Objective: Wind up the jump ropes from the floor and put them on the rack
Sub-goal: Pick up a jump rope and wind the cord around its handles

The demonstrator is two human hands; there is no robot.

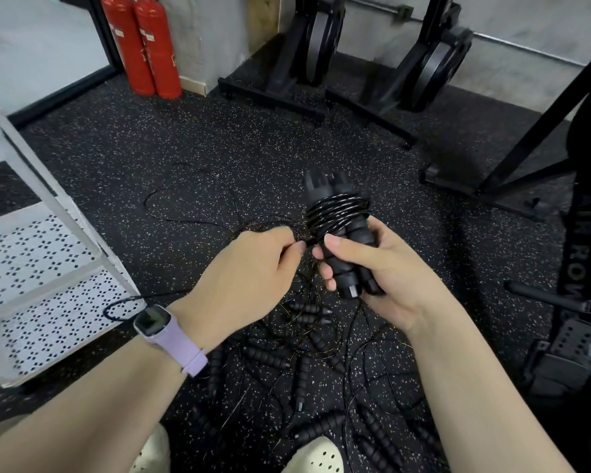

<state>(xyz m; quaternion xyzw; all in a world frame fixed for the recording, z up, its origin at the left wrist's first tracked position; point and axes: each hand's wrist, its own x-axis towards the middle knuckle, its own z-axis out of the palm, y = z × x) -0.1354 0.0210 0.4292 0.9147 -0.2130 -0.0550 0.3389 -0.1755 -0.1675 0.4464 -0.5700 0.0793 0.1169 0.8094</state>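
The right hand (372, 268) holds two black handles (342, 247) side by side, near the middle of the frame. Its grip is curled tight around them. Shiny black cord (335, 209) is already wound in many loops around the top part of the handles. The left hand (249, 268) pinches the loose end of that cord just beside the handles, so its grip is narrow and closed on the thin cord.

More jump ropes (287, 363) lie in a messy pile on the floor (116, 155), in the lower middle of the frame, under the hands. The white rack (48, 268) with little holes stands at the left of the frame.

What could go wrong? The cord is thin and slippery. If the left hand lets go before the end is tucked in, the loops may spring loose and slide off the handles. The loose cord also runs down toward the pile, so it may be caught in the other ropes. Pulling hard could then drag the pile up or make a knot. A thin cord already lies across the rack's bottom shelf and could snag too.
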